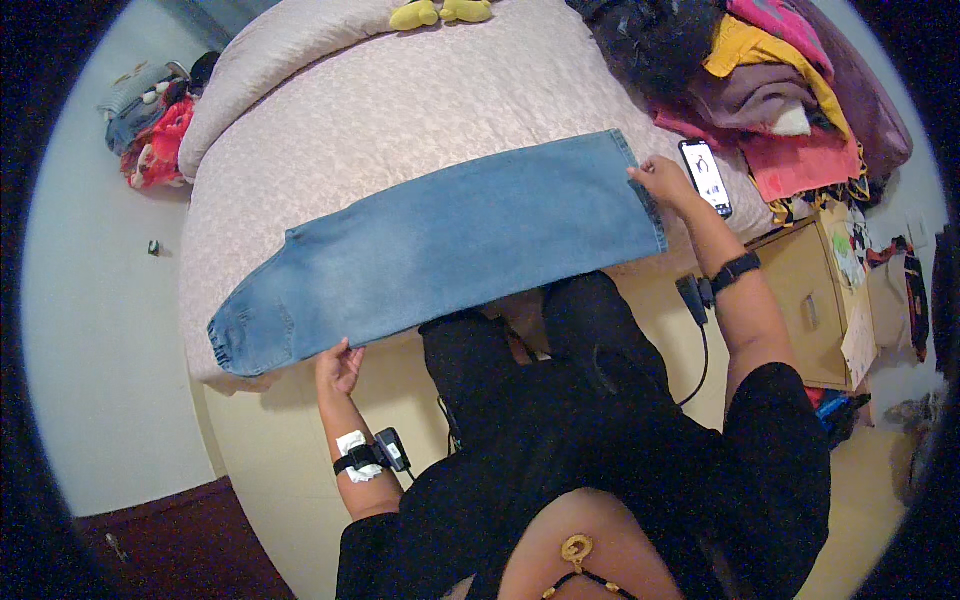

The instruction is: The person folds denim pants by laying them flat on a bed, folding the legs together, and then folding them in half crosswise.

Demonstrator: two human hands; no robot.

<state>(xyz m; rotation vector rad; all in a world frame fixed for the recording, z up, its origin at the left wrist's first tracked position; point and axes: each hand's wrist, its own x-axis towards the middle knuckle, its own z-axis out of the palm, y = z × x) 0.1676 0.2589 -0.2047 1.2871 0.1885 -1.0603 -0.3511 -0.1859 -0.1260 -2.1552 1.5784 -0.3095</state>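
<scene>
A pair of blue denim jeans (465,225), folded lengthwise with the legs together, lies along the near edge of the bed (420,120). Its elastic-looking waistband is at the left and the leg hems are at the right. My right hand (666,184) pinches the hem end between thumb and fingers. At the lower long edge, near the seat, my left hand (341,367) has its palm partly turned up and its thumb over the denim. Its fingertips are partly hidden by the cloth.
A lit smartphone (705,178) lies right of my right hand. Clothes and cloths (757,97) are heaped behind it. A wooden drawer cabinet (802,300) stands at the right. Yellow plush feet (441,13) show at the far side. A cable (701,375) hangs from my right armband.
</scene>
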